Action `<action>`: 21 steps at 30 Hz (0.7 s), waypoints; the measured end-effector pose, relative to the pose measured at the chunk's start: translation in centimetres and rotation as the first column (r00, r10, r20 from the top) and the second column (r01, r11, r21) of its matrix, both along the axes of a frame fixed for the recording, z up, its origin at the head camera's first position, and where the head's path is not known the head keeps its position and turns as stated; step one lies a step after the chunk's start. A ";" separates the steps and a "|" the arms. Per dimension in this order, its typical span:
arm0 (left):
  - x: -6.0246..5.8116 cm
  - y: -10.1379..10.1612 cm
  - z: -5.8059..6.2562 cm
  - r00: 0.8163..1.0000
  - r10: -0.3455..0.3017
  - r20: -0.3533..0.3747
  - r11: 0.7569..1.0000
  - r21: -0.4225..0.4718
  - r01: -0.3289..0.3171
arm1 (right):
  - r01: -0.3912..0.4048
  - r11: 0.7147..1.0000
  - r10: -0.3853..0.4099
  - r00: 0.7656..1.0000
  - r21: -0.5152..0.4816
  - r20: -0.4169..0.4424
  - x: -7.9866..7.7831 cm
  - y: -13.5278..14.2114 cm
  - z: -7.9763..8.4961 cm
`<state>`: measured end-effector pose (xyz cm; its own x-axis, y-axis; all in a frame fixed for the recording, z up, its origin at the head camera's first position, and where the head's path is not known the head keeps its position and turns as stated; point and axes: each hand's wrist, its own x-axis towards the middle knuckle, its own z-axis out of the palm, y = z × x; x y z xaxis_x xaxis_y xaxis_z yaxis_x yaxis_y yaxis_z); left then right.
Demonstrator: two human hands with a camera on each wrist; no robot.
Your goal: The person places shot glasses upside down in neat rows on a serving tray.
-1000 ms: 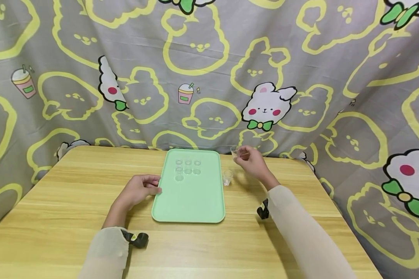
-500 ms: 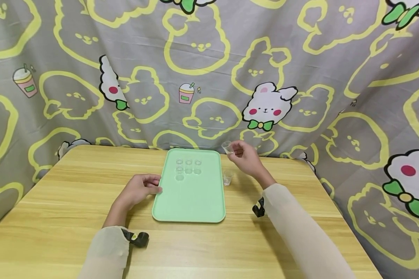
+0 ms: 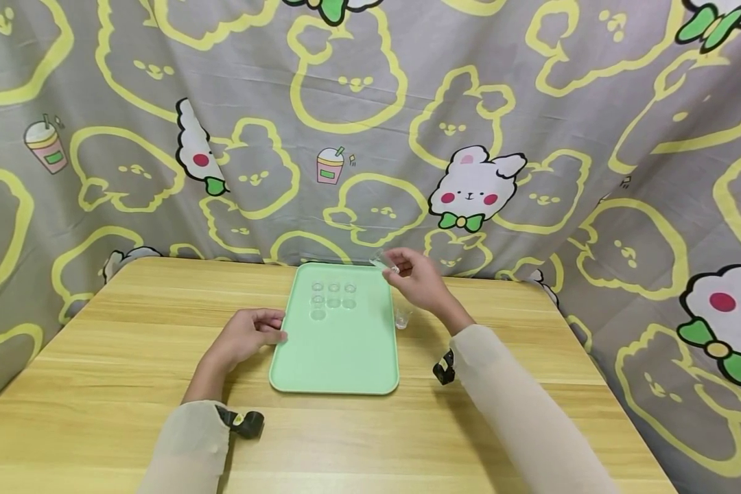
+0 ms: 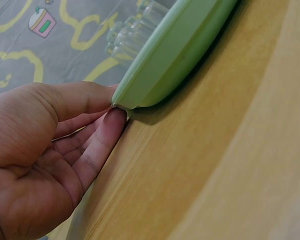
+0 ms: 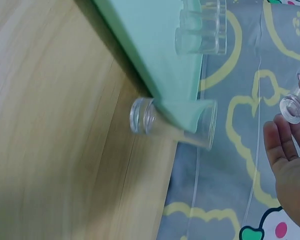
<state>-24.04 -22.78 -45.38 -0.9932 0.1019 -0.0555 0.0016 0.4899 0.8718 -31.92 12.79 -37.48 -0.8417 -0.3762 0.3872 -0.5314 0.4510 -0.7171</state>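
Note:
My left hand (image 3: 247, 336) pinches the left rim of a pale green tray (image 3: 336, 357) between thumb and fingers, seen close in the left wrist view. Several small clear shot glasses (image 3: 333, 303) stand in short rows on the tray's far half. Over the tray's far right corner, my right hand (image 3: 420, 280) holds another clear shot glass (image 3: 383, 261) by its lower part, tilted with the mouth toward the left. Its thick base (image 5: 291, 108) shows in the right wrist view, where most of that hand is cut off.
One more shot glass (image 5: 141, 116) stands upright on the wooden table (image 3: 500, 425), close beside the tray's right edge and below my right hand. A grey curtain (image 3: 370, 206) with yellow cartoon outlines hangs right behind the table's far edge.
My right hand has moved left with the shot glass, from beside the tray to its far right corner, and the glass has tipped further. The left hand and tray stay put.

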 end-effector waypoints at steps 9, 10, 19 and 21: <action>0.0 0.1 0.0 1.000 -0.006 -0.005 1.000 0.001 0.006 | -0.029 0.999 0.028 0.999 0.029 0.027 0.4 -1.4 0.1; 0.0 0.1 0.0 1.000 -0.006 -0.003 1.000 0.002 0.006 | -0.029 0.999 0.029 0.999 0.030 0.031 0.4 -1.5 0.0; 0.1 0.1 0.1 1.000 0.002 0.004 1.000 -0.003 -0.002 | -0.029 0.999 0.028 0.999 0.016 0.045 0.7 -3.0 -0.3; 0.1 0.1 0.1 1.000 0.000 -0.001 1.000 -0.005 0.000 | -0.028 1.000 0.028 0.998 0.014 0.049 0.8 -3.4 -0.3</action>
